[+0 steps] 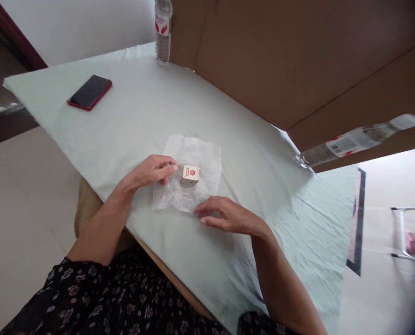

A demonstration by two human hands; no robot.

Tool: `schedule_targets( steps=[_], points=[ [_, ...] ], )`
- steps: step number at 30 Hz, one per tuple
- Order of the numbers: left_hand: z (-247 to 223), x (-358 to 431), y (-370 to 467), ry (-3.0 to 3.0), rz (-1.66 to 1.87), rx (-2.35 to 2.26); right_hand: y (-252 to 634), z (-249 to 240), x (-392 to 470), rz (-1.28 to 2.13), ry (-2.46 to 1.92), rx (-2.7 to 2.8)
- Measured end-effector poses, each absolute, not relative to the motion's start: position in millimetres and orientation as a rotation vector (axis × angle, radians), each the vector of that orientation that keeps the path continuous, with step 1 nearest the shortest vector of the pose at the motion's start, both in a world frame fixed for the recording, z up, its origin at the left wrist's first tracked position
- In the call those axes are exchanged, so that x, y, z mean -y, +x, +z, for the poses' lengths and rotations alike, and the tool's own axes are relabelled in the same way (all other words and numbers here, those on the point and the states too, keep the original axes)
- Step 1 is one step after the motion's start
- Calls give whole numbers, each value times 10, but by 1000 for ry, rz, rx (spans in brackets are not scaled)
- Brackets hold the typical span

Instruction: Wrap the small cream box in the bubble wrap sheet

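A small cream box (189, 175) with red print rests near the middle of a sheet of clear bubble wrap (193, 149), which lies spread on the cloth-covered table. Just left of the box, my left hand (154, 170) hovers over the wrap's left side, fingers bent and slightly apart, holding nothing. My right hand (224, 214) is at the wrap's lower right edge, its fingers curved and parted from the thumb, with nothing visible between them. Whether its fingertips touch the wrap cannot be made out.
A phone in a red case (90, 92) lies at the far left of the table (130, 107). Brown cardboard panels (263, 60) stand along the back, with an upright bottle (163, 32) and a second, slanted-looking bottle (353, 142) in front of them.
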State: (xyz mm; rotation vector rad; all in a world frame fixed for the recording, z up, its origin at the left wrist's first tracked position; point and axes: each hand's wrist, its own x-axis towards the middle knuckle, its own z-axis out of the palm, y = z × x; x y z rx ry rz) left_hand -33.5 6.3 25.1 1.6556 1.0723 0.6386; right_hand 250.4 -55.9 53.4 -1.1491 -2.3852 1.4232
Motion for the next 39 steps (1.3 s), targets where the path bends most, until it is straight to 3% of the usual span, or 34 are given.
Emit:
schedule_targets(
  steps=[4, 9, 15, 20, 27, 32, 39],
  points=[
    [148, -76, -293, 1849, 687, -1231, 2493, 502, 625, 1296, -1358, 2262],
    [31, -82, -209, 2176, 1007, -1155, 2295, 473, 446, 752, -1475, 2062],
    [-35, -39, -160, 2336, 687, -1040, 2051, 172, 188, 581, -1411, 2273],
    [-111, -38, -103, 2360, 454, -1164, 2434, 160, 194, 505, -1454, 2023],
    [-79, -25, -44, 2361, 343, -1186, 3383, -1, 278, 361, -1830, 1760],
    [-42, -19, -34, 2374, 283, -1196, 3184, 139, 428, 59, -1682, 1785],
    [-102, -30, -57, 2424, 316, -1178, 2347, 164, 609, 471, -1442, 2431]
  ],
)
